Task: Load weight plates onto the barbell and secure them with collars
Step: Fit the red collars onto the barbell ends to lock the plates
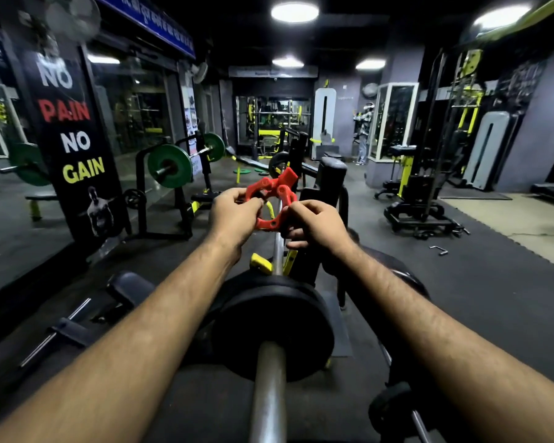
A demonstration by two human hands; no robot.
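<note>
Both hands held a red collar (pixel 271 199) up in the air at about 12 o'clock from the black weight plates (pixel 274 327), well apart from them and above the far run of the barbell (pixel 268 391). The left hand (pixel 234 215) pinched the collar's left rim, its grip curled round the plastic; the right hand (pixel 314 223) pinched the right rim, fingers tucked under. The collar's lever stood up at its 1 o'clock corner, so the clamp looked open, though the hinge itself was too small to read.

The plates sat on the barbell sleeve with bare steel showing at 6 o'clock, toward the camera, and no collar could be seen against them. That was probably the main risk: until the collar was clamped, a tilt of the bar could let the plates slide outward. The collar was also held far from the sleeve end, so it had to be carried back to 6 o'clock; a two-fingered hold on smooth plastic could slip on the way. If the lever snapped closed early, the ring would not pass over the sleeve. A fingertip near the hinge could be nipped.
</note>
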